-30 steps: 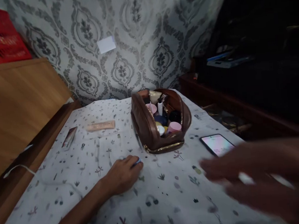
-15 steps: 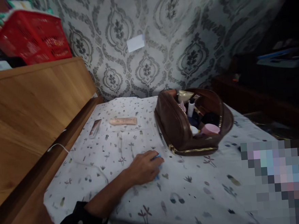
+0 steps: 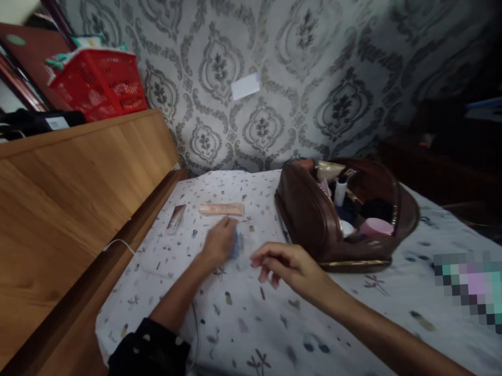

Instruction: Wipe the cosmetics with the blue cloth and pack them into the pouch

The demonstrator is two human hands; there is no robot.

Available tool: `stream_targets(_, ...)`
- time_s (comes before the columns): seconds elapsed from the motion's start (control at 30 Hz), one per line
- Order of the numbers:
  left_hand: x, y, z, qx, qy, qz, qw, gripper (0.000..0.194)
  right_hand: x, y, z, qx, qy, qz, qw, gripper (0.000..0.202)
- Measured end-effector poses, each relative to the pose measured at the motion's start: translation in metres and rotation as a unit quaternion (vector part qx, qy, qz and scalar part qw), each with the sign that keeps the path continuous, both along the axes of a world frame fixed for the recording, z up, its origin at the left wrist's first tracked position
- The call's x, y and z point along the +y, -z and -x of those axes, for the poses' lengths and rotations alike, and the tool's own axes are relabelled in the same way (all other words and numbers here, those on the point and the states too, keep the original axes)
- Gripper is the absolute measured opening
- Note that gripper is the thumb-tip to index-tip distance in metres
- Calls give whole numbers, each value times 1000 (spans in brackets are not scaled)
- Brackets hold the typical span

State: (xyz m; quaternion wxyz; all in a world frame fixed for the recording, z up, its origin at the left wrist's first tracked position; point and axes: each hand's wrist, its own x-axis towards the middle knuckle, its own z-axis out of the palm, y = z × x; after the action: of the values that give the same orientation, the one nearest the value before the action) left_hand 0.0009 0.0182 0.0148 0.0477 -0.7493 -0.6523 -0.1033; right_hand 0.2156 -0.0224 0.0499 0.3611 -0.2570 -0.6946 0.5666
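Observation:
My left hand (image 3: 219, 243) is closed around a small blue item (image 3: 235, 244), just above or on the printed sheet (image 3: 244, 337). Motion blur and the fingers keep me from making out its kind. Beyond that hand lies a peach-coloured tube (image 3: 221, 209), and left of it a smaller brown-and-clear tube (image 3: 176, 218). My right hand (image 3: 291, 267) hovers over the sheet with its fingers loosely bent and apart, nothing visible in them. Close behind it on the right, a brown leather makeup bag (image 3: 306, 213) stands unzipped, with a pink round container (image 3: 377, 227) and a white tube (image 3: 340, 193) inside.
A wooden headboard (image 3: 82, 171) runs along the left, with a red plastic basket (image 3: 101, 84) on top. A white cable (image 3: 119, 241) hangs over its lower ledge. Patterned wallpaper (image 3: 264, 127) closes off the back. A pixelated patch covers the right edge.
My left hand has moved left and away from me with the blue item, toward the peach tube. My right hand has come into view from the lower right. The camera view has shifted.

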Motion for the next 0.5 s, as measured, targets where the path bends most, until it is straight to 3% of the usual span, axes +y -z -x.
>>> stream_targets(0.1, 17, -13, 42, 35, -136, -23, 990, 40, 19, 38, 21, 35, 27, 109, 993, 20)
stream_targets(0.27, 21, -17, 106, 50, -283, -16, 958, 41, 22, 87, 30, 56, 84, 111, 989, 19)
stream_targets(0.37, 14, -12, 122, 56, -310, 22, 949, 41, 16, 96, 31, 31, 85, 84, 992, 16)
stream_targets(0.5, 12, -10, 131, 81, -321, 48, 942, 42, 11, 94, 30, 3, 85, 70, 994, 16)
